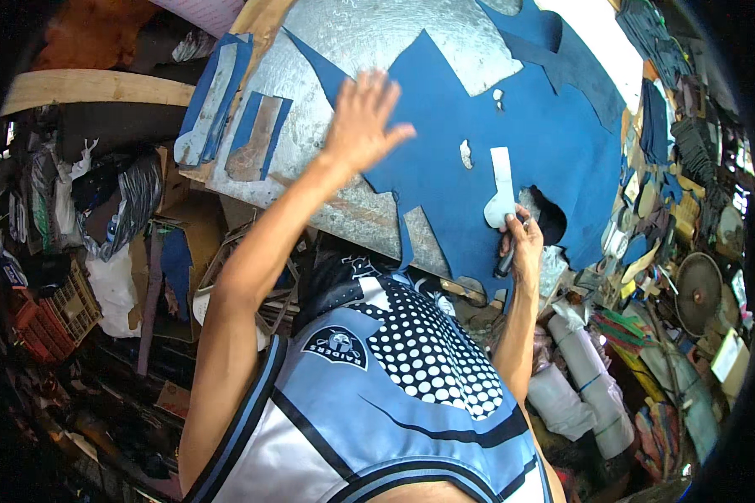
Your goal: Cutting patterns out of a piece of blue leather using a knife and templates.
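Observation:
A large blue leather hide with ragged edges and several holes lies across a metal-topped table. My left hand is stretched out with fingers spread over the hide's left part, holding nothing; whether it touches the surface is hard to tell. Between thumb and fingers, my right hand grips the rounded end of a pale flat template, which lies over the hide just left of a big dark hole. A dark-handled tool is also tucked in that hand, its working end hidden.
At the table's left edge, metal templates rest on blue strips. Leather scraps and a round fan crowd the right side. Wrapped rolls stand at lower right; a red crate and plastic bags are at left.

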